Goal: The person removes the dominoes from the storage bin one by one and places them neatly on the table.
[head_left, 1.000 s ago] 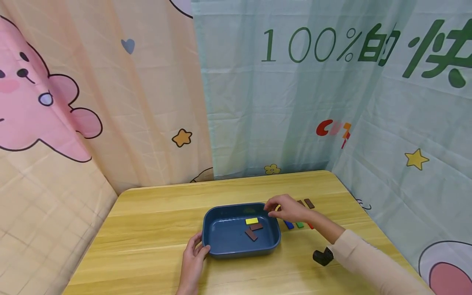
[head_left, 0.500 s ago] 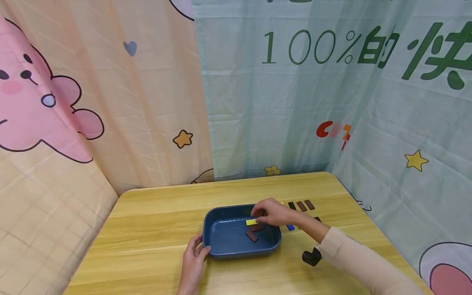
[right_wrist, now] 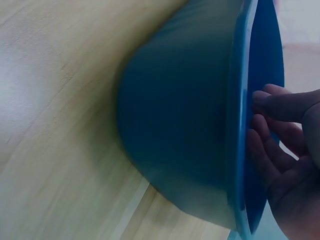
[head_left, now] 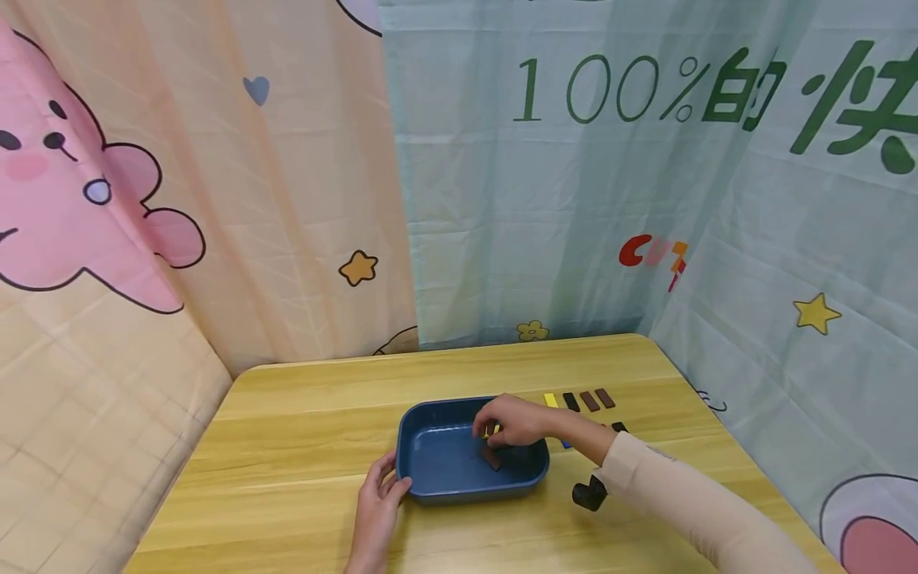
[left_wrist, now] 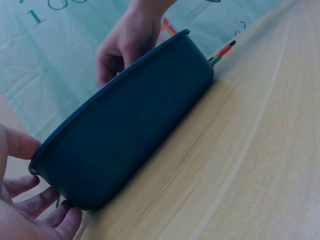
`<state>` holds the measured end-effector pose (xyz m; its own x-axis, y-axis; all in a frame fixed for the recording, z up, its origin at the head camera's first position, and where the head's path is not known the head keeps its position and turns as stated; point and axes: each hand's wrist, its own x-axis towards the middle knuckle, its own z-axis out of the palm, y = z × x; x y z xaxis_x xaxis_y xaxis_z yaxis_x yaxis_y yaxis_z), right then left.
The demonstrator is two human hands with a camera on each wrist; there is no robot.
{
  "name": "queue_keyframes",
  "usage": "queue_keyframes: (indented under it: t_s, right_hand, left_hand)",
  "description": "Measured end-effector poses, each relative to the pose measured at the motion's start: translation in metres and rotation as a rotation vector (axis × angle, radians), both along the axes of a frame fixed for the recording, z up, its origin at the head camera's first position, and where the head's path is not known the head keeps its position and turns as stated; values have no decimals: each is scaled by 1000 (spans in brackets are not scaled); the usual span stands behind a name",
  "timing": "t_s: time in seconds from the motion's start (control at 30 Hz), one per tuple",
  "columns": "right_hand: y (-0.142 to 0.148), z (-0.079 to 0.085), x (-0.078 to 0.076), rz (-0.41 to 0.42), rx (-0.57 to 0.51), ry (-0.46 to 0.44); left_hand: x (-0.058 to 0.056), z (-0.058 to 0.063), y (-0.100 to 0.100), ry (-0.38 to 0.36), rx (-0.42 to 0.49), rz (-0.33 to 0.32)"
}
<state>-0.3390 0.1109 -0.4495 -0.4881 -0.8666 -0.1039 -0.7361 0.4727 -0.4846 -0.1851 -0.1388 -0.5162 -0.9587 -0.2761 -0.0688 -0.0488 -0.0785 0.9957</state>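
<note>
A dark blue basin [head_left: 430, 488] stands on the table. My left hand [head_left: 375, 506] grips its left end, thumb at the rim and the other fingers against the outer wall, as the left wrist view shows. My right hand [head_left: 512, 420] reaches down inside, fingers bent over a small yellow block [head_left: 497, 430], which peeks out between them. Beside those fingers lies a brown block [head_left: 491, 458] on the basin floor. In the right wrist view, the thumb [right_wrist: 280, 106] is close to the fingertips inside the rim; I cannot tell whether they hold the block.
Right of the basin, small blocks lie in rows: a yellow one [head_left: 550, 400], a black one [head_left: 570, 402] and two brown ones [head_left: 605, 398] at the back, several more partly behind my right arm. A black object [head_left: 590, 494] shows by the sleeve. Printed curtains [head_left: 466, 199] border the table.
My right hand has moved left and down from over the basin's right rim to the blocks inside, covering most of the yellow one. My left hand stays on the basin.
</note>
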Motion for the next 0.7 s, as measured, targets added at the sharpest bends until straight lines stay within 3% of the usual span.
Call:
queue_keyframes:
  t_s: [0.7]
  right_hand:
    - [-14, -18, -7, 100, 190, 50]
  left_hand:
    - [2, 2, 1, 9, 8, -6]
